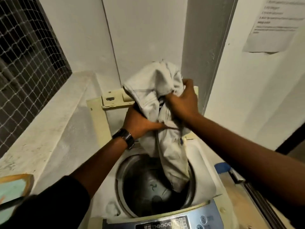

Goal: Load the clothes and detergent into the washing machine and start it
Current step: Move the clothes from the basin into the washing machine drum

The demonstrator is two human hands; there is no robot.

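Hands held tight: left hand point(138, 123) and right hand point(183, 101) both gripped the pale clothes point(158, 100), which hung long-ways straight down into the washing machine's drum point(140, 179).

garment point(166, 146) hanging into drum point(142, 184) | control panel point(165, 222) sitting before drum | raised lid point(113, 97) standing behind

Walls: white plaster point(148, 30), scuffed | Left: window with wire mesh grille point(24, 63), dark behind | Below it: speckled concrete ledge point(54, 121) | Right wall: printed paper notice point(272, 25), text blurred | Light: dim, warm
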